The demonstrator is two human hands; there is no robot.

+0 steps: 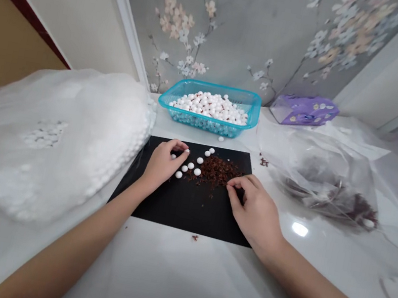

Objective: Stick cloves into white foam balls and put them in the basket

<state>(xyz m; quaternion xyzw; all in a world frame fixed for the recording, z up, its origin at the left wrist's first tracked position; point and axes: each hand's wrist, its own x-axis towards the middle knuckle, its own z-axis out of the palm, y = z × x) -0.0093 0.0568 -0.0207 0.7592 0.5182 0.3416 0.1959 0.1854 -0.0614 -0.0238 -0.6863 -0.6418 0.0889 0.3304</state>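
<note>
A black mat lies on the white table. On it is a pile of small dark reddish-brown pieces, with several loose white foam balls at its left. My left hand is over the mat's left part, thumb and fingertips pinched on a small white ball. At the right edge of the pile, my right hand has its thumb and index finger pressed together. What lies between those fingertips is too small to make out.
Behind the mat stands a blue plastic basket full of white balls with brown specks. A large clear bag of white balls fills the left side. To the right lie a clear bag of brown pieces and a purple packet.
</note>
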